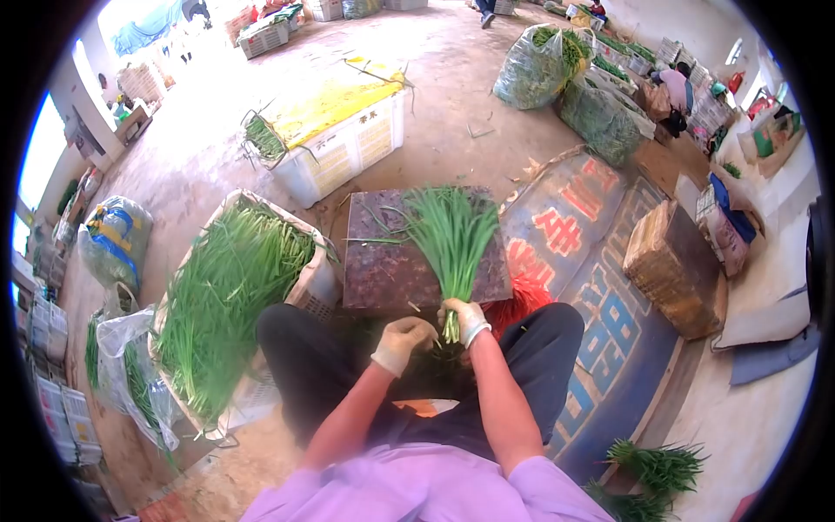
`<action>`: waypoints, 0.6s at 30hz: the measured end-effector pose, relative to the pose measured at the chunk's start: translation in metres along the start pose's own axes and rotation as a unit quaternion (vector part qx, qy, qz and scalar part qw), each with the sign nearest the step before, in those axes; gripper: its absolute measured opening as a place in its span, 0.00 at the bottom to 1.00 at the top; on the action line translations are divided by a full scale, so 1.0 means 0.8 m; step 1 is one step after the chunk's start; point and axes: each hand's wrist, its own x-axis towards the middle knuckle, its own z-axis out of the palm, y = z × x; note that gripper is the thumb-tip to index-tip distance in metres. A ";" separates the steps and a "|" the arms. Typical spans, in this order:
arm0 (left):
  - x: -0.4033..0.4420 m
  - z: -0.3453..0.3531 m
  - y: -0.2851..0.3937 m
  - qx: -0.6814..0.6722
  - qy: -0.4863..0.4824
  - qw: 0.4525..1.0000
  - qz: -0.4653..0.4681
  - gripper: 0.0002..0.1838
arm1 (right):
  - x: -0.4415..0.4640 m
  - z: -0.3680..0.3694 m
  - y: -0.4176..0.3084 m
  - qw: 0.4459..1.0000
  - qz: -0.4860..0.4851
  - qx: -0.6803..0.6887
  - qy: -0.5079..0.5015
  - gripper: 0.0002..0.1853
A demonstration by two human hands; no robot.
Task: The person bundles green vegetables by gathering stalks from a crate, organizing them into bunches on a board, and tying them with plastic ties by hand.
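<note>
My right hand point(465, 320), in a pale glove, is wrapped round the stem ends of a bunch of garlic chives point(450, 239). The leaves fan out over a dark, worn low table point(374, 274) in front of my knees. Close to the left of the stem ends is my left hand point(405, 341), also gloved. Its fingers are curled together, and I cannot see whether anything is in them. A few loose leaves point(378, 240) lie on the table. Red strips of tie string point(525, 298) hang at its right side.
At my left stands a white crate point(323, 277) heaped with chives point(235, 270). Ahead is a white box point(348, 157) with a yellow cover. A printed sheet point(570, 230) and a taped block point(670, 261) are at right. Bunches point(658, 465) lie lower right; people work farther off.
</note>
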 end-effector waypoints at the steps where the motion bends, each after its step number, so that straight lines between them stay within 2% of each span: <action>1: -0.002 -0.012 0.010 0.083 -0.093 0.991 -0.054 0.12 | 0.001 -0.002 -0.003 0.999 -0.034 -0.003 0.019 0.13; 3: -0.006 -0.006 0.019 0.180 -0.111 0.950 -0.229 0.16 | 0.007 -0.004 -0.007 0.998 -0.051 0.010 0.019 0.11; 4: -0.004 -0.015 0.002 0.332 -0.101 0.910 -0.225 0.29 | 0.006 -0.002 -0.011 0.998 -0.057 -0.030 0.027 0.10; 5: 0.004 -0.028 -0.045 0.477 0.019 0.864 -0.161 0.42 | -0.009 0.001 -0.024 0.993 -0.016 -0.112 0.018 0.11; 6: 0.016 -0.033 -0.054 0.338 0.033 0.919 -0.202 0.46 | -0.018 0.005 -0.024 0.988 0.003 -0.154 -0.018 0.12; 7: 0.019 -0.027 -0.044 0.189 0.047 0.951 -0.240 0.49 | -0.025 0.012 -0.021 0.979 0.025 -0.196 -0.054 0.12; 8: 0.019 -0.021 -0.035 0.101 0.064 0.957 -0.265 0.48 | -0.033 0.019 -0.016 0.952 0.026 -0.298 -0.062 0.13; 9: 0.019 -0.015 -0.016 0.017 0.016 0.966 -0.256 0.40 | -0.051 0.033 -0.014 0.941 0.101 -0.308 -0.094 0.14; 11: 0.037 -0.026 -0.038 -0.117 0.074 0.958 -0.253 0.31 | -0.047 0.031 0.022 0.907 0.054 -0.358 -0.216 0.14; 13: 0.039 -0.025 -0.023 -0.111 0.151 0.961 -0.202 0.22 | -0.071 0.036 0.008 0.908 0.074 -0.337 -0.238 0.13; 15: 0.050 -0.035 -0.018 -0.241 0.146 0.950 -0.133 0.22 | -0.104 0.043 -0.009 0.907 0.098 -0.314 -0.262 0.12; 18: 0.059 -0.036 0.018 -0.305 0.070 0.950 -0.020 0.22 | -0.133 0.035 -0.037 0.930 0.103 -0.227 -0.268 0.08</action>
